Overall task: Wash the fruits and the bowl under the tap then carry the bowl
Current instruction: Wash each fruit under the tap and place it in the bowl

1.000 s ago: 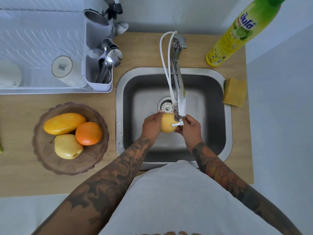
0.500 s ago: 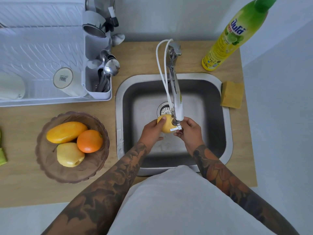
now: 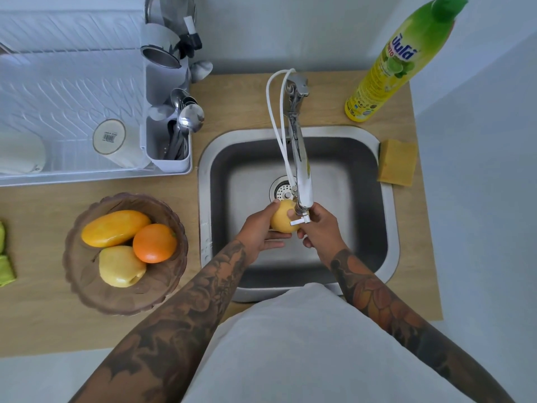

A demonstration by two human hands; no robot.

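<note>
- A round yellow fruit [image 3: 283, 216] is held over the sink [image 3: 389, 205], right under the tap [image 3: 300, 173] spout.
- The fruit is gripped by the left hand [image 3: 260, 231], fingers curled round its left and lower side.
- The right hand [image 3: 321, 231] is placed at the small white lever by the spout; a fingertip is laid on the fruit. Whether the lever is pinched cannot be told.
- No water stream can be made out; running or not cannot be told.
- The brown glass bowl [image 3: 87, 274] is set on the wooden counter [image 3: 43, 321] left of the sink, well apart from the hands.
- Three fruits are left in the bowl: a mango [image 3: 114, 228], an orange [image 3: 154, 242], a pale yellow fruit [image 3: 120, 266], all touching.
- Progress judged early: one fruit under the tap; three fruits, the bowl wash and the carry are left.
- Nearby are noted: dish rack [image 3: 58, 91] with cutlery holder [image 3: 168, 141] behind the bowl, yellow sponge [image 3: 396, 161] at the sink's right rim, dish soap bottle [image 3: 389, 62] behind it.
</note>
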